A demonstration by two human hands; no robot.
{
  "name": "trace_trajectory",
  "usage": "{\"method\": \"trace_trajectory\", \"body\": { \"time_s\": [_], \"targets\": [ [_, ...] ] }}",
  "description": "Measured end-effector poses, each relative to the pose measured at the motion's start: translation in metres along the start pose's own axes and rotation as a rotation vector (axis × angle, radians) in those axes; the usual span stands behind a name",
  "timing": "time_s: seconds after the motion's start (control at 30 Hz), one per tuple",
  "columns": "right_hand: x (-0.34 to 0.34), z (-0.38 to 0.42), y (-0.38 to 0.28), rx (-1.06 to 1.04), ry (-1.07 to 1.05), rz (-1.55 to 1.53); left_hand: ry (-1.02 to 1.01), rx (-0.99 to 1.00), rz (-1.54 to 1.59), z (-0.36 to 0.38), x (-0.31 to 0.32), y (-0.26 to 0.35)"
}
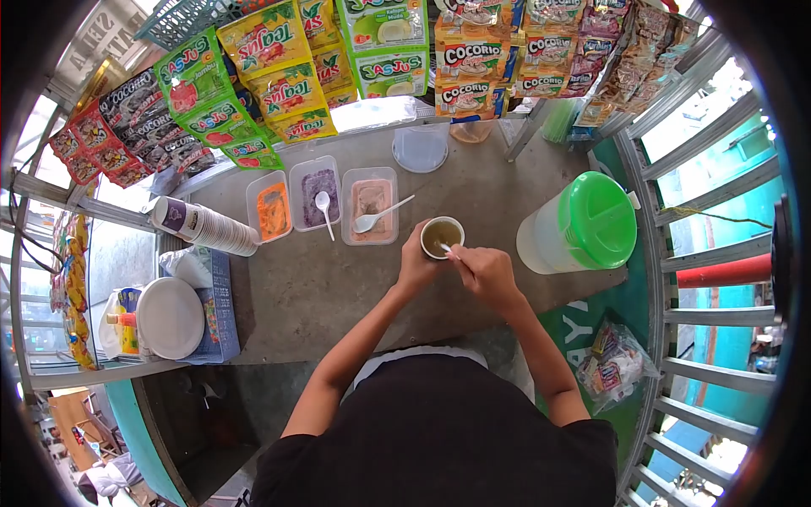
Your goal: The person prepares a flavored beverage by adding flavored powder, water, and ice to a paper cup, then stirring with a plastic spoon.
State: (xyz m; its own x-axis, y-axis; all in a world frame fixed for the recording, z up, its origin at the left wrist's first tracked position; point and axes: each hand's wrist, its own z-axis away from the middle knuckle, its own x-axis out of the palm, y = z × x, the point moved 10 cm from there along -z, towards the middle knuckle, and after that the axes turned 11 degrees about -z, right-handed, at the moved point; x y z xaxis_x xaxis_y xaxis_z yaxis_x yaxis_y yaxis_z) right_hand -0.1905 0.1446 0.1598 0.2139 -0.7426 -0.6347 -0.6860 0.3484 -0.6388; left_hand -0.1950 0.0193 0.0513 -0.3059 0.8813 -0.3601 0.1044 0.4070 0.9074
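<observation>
My left hand (pixel 416 264) is wrapped round a white paper cup (pixel 442 237) that holds a murky greenish-brown liquid. With pinched fingers, my right hand (pixel 485 272) grips a white spoon (pixel 445 248) whose lower end dips into that liquid. To the left of the cup stands a clear tub of pinkish-brown powder (pixel 372 190), a white plastic spoon (pixel 366 223) lying across it. Beside it are a tub of purple powder (pixel 319 183), also with a white spoon (pixel 323 203), and a tub of orange powder (pixel 273 210).
A water jug with a green lid (pixel 596 221) stands at the right. Stacked paper cups (pixel 203 226) lie at the left, near a blue basket (pixel 223 308) with a round white lid (pixel 171 318). Drink sachets (pixel 279 63) hang along the back. A plastic bag of wrappers (pixel 614 365) is at lower right.
</observation>
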Motion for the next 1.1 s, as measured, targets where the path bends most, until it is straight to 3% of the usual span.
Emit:
{"method": "trace_trajectory", "body": {
  "time_s": [0.2,0.5,0.77,0.97,1.1],
  "targets": [
    [-0.001,0.007,-0.010,0.015,0.012,-0.073,-0.003,-0.042,0.028,0.015,-0.010,0.003],
    [0.006,-0.003,-0.026,-0.022,-0.051,0.097,-0.036,-0.037,-0.007,0.029,-0.029,0.020],
    [0.025,0.013,-0.050,-0.025,-0.069,-0.197,-0.012,-0.050,0.022,0.046,-0.049,0.015],
    [0.019,0.001,-0.055,-0.027,-0.086,-0.044,-0.007,-0.036,0.008,0.057,-0.058,0.017],
    [0.022,-0.007,-0.060,-0.028,-0.002,-0.117,0.003,-0.021,0.014,0.062,-0.062,0.026]
  ]
}}
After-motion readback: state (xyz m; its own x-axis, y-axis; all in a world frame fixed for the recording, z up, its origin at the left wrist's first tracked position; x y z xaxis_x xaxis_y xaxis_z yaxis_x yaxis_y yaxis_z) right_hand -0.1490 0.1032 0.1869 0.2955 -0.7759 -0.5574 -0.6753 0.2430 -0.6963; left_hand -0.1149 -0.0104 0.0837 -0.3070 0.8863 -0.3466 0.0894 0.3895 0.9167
